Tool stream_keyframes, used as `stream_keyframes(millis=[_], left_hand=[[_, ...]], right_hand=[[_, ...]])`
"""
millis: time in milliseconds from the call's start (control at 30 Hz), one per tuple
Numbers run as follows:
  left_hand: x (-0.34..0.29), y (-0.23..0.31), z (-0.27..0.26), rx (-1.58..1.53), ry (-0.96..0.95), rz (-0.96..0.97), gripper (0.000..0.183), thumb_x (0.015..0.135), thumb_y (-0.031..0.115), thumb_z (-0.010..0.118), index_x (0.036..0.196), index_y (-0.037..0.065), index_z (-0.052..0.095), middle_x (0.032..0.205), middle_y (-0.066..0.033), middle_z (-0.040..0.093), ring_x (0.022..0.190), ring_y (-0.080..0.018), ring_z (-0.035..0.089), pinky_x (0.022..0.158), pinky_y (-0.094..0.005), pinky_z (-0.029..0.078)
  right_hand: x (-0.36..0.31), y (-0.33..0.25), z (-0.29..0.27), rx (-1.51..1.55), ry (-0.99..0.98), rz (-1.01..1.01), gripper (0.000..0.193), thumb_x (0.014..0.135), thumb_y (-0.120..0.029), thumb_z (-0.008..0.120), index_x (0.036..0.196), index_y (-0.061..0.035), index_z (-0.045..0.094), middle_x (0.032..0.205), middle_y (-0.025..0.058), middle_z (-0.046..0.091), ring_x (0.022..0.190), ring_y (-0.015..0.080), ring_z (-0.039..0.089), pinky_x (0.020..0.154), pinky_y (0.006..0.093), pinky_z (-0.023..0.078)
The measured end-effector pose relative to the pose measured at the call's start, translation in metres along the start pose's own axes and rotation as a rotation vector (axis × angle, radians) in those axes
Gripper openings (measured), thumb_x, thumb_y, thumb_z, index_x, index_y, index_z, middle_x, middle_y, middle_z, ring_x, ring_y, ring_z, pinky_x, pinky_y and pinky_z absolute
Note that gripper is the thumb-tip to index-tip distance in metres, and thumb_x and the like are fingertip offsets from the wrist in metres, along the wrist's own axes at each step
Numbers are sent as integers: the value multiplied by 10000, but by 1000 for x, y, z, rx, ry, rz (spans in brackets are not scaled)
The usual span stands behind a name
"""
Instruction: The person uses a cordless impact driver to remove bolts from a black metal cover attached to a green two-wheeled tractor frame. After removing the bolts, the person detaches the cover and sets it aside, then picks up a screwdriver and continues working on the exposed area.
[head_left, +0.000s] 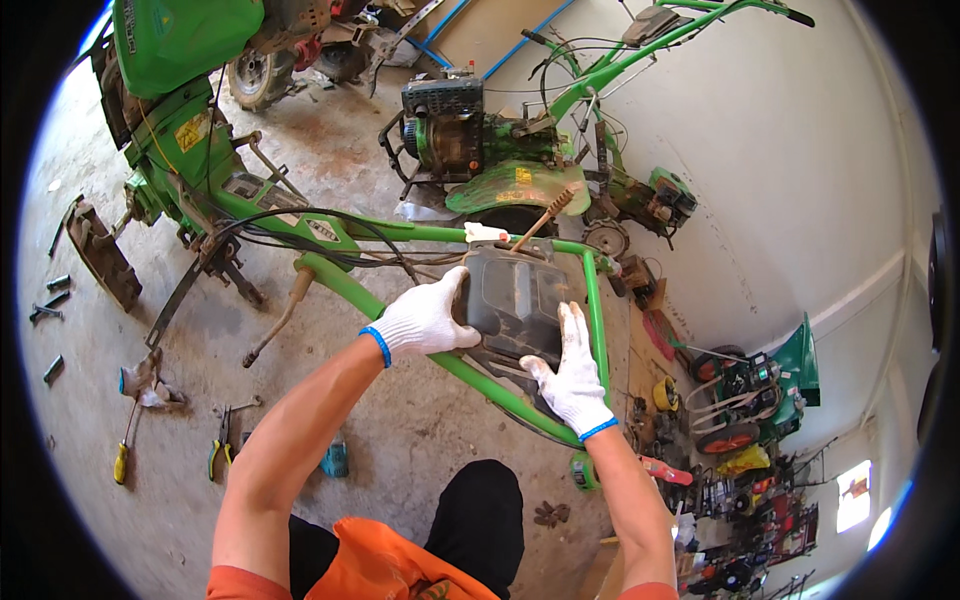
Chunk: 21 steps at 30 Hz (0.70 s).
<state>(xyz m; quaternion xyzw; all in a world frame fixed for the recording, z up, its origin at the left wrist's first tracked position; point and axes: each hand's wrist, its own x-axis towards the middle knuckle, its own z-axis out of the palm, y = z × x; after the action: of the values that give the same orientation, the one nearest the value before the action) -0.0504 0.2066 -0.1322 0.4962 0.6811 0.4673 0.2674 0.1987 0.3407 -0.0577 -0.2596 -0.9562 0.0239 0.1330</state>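
A dusty black plastic cover point(517, 295) sits inside the green handlebar frame point(597, 325) of a walk-behind tiller. My left hand point(425, 315), in a white knit glove with a blue cuff, grips its left side, thumb along the near edge. Gloved the same way, my right hand point(572, 380) grips the near right corner, fingers up the side and thumb on the near face. What lies under the cover is hidden. A rusty lever point(545, 215) rises behind it, beside a crumpled white glove or cloth point(485, 232) on the frame. Black cables point(300, 225) run leftward along the bar.
Another green tiller point(445, 135) stands beyond the frame. On the floor at left lie a yellow-handled screwdriver point(121, 465), pliers point(220, 445), a glove point(150, 385) and several dark bolts or sockets point(53, 370). A teal power tool point(335, 459) rests near my left forearm. Machines point(745, 400) line the right wall.
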Motion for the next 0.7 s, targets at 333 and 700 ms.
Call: stream_keyframes(millis=[333,700], left_hand=[[-6,5,0,-64,45,2,1039,752,436,825,1579,-13,386,1305,-311,691,1202,-437,686,1043,-441,544],[-13,34,-14,280,-51,-32,907,807,437,815,1501,-14,443,1020,-260,754,971,-443,737,861,-503,589]], right_hand=[[27,1,4,19,315,-120,655,1032,-287,699,1575,-32,435,1463,280,583,1329,459,584,1134,469,481],[11,25,-14,336,-480,570,922,915,-695,727,1263,155,652,1145,224,745,1064,282,693,978,398,525]])
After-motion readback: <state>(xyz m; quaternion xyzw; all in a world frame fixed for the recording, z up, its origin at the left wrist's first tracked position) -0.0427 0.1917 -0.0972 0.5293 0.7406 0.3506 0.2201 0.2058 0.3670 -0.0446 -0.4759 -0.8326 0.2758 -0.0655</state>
